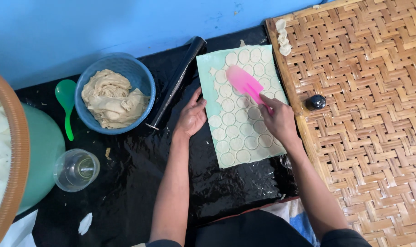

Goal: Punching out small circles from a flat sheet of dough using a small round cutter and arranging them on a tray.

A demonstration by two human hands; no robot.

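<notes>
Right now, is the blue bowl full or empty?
Nearly full: the blue bowl holds a big lump of beige dough that fills most of it and reaches about to its rim.

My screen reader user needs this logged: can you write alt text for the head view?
A person's right hand holds a pink spatula over a pale green sheet covered with round dough discs, while the left hand presses the sheet's edge. Beside it lie a black roller, a blue bowl of dough and a woven mat.
</notes>
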